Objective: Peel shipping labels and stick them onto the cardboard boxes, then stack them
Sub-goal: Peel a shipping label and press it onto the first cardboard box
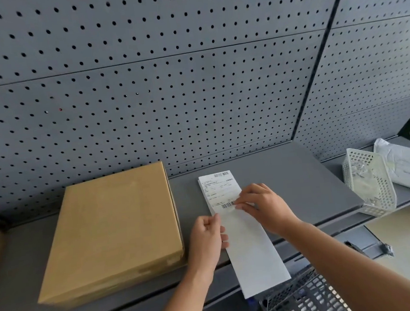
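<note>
The left hand [208, 237] pinches the backing strip's [253, 251] left edge, and the right hand [263, 204] pinches the shipping label's [217, 186] near edge. A skewed or hasty pull could tear the label or fold its glue onto itself. The strip lies at 3 o'clock of the cardboard box [113, 229], its long axis running 11 to 5 o'clock with the label end far.

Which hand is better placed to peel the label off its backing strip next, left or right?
The right hand. Its fingers pinch the label at its lower edge beside the barcode, while the left hand grips the backing strip at its left edge and can likely steady it.
</note>
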`<move>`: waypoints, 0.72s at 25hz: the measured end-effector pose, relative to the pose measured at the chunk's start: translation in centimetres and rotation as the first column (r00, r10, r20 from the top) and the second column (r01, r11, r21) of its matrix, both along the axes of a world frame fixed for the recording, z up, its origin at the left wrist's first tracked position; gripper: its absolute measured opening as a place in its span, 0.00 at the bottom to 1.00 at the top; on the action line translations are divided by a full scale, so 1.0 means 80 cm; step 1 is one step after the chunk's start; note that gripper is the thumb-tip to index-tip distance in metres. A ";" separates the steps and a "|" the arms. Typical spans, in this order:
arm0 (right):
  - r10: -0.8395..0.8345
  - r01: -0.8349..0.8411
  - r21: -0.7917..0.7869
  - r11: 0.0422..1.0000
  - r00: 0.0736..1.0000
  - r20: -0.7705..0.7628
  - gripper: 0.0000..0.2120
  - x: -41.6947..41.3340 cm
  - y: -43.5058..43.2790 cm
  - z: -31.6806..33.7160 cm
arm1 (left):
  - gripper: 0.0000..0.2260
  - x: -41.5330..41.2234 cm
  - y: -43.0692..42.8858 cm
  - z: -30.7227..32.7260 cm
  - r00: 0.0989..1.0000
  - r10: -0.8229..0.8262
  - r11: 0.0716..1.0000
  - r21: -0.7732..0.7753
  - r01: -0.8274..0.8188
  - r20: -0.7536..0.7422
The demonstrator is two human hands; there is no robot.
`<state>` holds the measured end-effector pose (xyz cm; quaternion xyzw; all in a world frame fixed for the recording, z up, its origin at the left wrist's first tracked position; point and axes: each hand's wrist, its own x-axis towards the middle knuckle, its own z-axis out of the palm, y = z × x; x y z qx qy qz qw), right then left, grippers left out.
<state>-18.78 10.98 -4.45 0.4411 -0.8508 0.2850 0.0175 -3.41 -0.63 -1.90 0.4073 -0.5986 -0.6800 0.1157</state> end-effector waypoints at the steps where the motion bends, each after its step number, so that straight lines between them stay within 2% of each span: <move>1: -0.012 0.013 -0.056 0.998 1.000 0.014 0.06 0.001 0.002 0.004 | 0.12 -0.002 -0.001 0.002 1.000 0.012 0.999 0.035 -0.012 -0.008; 5: -0.008 0.007 -0.214 0.977 1.000 -0.002 0.06 0.007 0.010 0.029 | 0.13 -0.003 -0.002 0.022 0.992 0.020 0.981 0.196 0.005 -0.125; 8: 0.011 -0.029 -0.247 0.968 0.997 -0.074 0.08 0.019 0.020 0.043 | 0.10 -0.001 -0.001 0.036 0.975 0.023 0.979 0.205 0.023 -0.219; 12: 0.016 -0.052 -0.250 0.967 0.989 -0.144 0.09 0.033 0.028 0.051 | 0.11 0.003 0.000 0.049 0.943 0.065 0.938 0.342 0.054 -0.326; 18: 0.032 -0.059 -0.203 0.977 0.990 -0.137 0.13 0.050 0.041 0.059 | 0.08 0.013 -0.002 0.052 0.949 0.000 0.980 0.188 0.063 -0.315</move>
